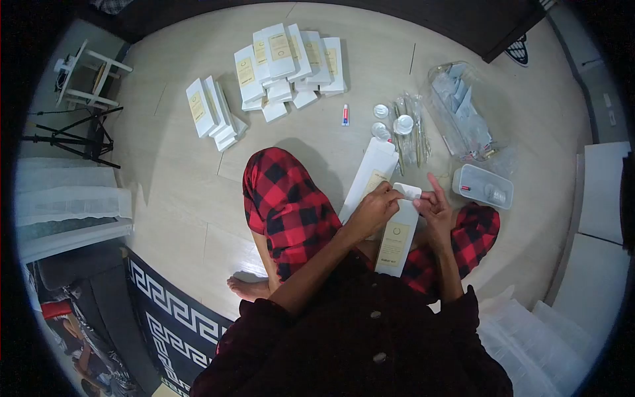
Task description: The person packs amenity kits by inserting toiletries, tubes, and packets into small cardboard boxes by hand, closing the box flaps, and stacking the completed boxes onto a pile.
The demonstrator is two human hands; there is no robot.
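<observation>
A white carton with a beige "guest kit" label [394, 246] rests between my legs, its flap end pointing away from me. My left hand [376, 210] is closed, with thumb and fingertips pinching at the flap on the carton's top edge. On the other side, my right hand [433, 210] holds that same end between thumb and curled fingers, while its index finger points up. A second white carton [376, 163] leans to the left, partly behind my left hand. Whatever lies inside the held carton is hidden.
Stacked white cartons [281, 53] lie at the back, with a smaller stack [208, 109] to their left. A toothpaste tube [345, 115], round clear-wrapped items [381, 111] and wrapped sticks [418, 142] are ahead. Rightward stand a clear bin [442, 119] and a small tub [471, 193].
</observation>
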